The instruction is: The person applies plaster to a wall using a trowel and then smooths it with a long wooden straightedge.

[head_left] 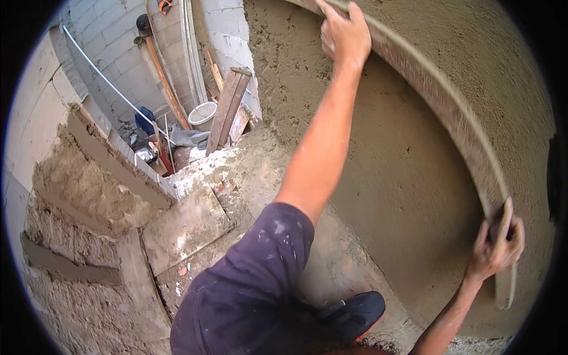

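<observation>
A long, narrow straightedge (442,92), smeared with mortar, lies across a wall of damp grey-brown plaster (408,165). The lens bends it into an arc, and motion blurs its edges. My left hand (348,38) grips it near the top of the view, with the arm stretched up and away. Lower down at the right, my right hand (499,245) holds the other end, fingers wrapped over its edge. Below the straightedge the plaster looks smooth; left of my left hand it is rougher. The straightedge's upper end runs out of view.
Mortar-covered boards (183,228) lie at my left, beside a partly plastered block wall (77,195). Farther off are a white bucket (203,113), a leaning wooden beam (229,109), a long wooden handle (165,83) and a thin pale pipe (100,74). My dark shoe (358,310) shows below.
</observation>
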Available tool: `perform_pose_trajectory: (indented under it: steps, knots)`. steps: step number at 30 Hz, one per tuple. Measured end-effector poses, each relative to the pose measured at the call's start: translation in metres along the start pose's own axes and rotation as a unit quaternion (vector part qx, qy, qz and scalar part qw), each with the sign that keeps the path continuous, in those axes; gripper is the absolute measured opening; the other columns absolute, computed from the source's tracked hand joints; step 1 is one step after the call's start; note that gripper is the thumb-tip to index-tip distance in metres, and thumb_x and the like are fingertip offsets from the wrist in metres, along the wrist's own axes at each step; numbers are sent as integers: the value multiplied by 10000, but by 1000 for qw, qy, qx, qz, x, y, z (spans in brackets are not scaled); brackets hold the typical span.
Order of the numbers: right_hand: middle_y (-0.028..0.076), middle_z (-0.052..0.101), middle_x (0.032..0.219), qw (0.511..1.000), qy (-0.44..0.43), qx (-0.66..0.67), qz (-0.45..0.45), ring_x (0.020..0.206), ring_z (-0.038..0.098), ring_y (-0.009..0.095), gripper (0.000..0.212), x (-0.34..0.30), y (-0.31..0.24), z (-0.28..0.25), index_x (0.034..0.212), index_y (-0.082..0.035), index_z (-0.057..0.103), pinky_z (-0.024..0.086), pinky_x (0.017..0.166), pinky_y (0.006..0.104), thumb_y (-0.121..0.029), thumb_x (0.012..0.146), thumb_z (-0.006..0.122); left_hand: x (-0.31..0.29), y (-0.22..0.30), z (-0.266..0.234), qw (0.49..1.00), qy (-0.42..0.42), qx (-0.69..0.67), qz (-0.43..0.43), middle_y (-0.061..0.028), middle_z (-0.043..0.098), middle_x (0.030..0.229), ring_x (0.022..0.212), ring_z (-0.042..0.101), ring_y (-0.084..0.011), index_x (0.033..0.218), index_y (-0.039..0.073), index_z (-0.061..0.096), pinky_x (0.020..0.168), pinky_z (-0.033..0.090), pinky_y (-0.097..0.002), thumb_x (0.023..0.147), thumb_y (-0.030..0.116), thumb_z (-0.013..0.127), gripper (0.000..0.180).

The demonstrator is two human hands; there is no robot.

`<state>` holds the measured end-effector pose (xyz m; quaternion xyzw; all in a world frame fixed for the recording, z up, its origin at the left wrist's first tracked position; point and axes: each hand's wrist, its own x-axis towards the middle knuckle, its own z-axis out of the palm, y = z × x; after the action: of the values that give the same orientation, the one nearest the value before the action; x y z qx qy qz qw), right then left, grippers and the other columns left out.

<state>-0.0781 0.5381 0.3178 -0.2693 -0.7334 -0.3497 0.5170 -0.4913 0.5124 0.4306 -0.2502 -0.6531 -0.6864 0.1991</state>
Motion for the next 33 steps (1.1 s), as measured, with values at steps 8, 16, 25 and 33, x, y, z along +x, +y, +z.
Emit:
perform_pose_trajectory:
  steps: [8, 16, 25, 33]
  knots:
    - [47, 540, 993, 988, -153, 17, 14, 912, 555, 250, 538, -165, -7, -12, 1204, -172, 742, 432, 776, 402, -92, 679, 831, -173, -137, -12, 974, -56, -31, -217, -381, 613, 1210, 1179, 587, -493, 1579, 11, 193, 1047, 425, -467, 954, 421, 546, 827]
    - [25, 549, 1064, 962, -273, 7, -21, 1023, 551, 218, 461, -280, -52, 21, 1256, -299, 699, 385, 934, 397, -137, 826, 737, -290, -348, -21, 946, -80, 51, -311, -335, 452, 1457, 1316, 471, -499, 1612, 107, 84, 1119, 357, -460, 994, 378, 486, 786]
    - [79, 551, 1111, 921, -375, -92, 58, 1064, 538, 279, 508, -334, 42, -69, 1323, -294, 660, 396, 968, 451, -172, 842, 769, -422, -288, -12, 939, -159, -56, -300, -306, 168, 1618, 1478, 254, -442, 1595, 29, -21, 1209, 231, -423, 1005, 312, 549, 868]
    - [31, 533, 1073, 966, -259, -15, -6, 1010, 542, 234, 537, -254, -37, 7, 1266, -300, 693, 389, 923, 425, -142, 764, 803, -307, -344, -6, 944, -45, -85, -315, -285, 235, 1607, 1488, 269, -391, 1591, -5, 64, 1204, 242, -392, 1028, 294, 425, 733]
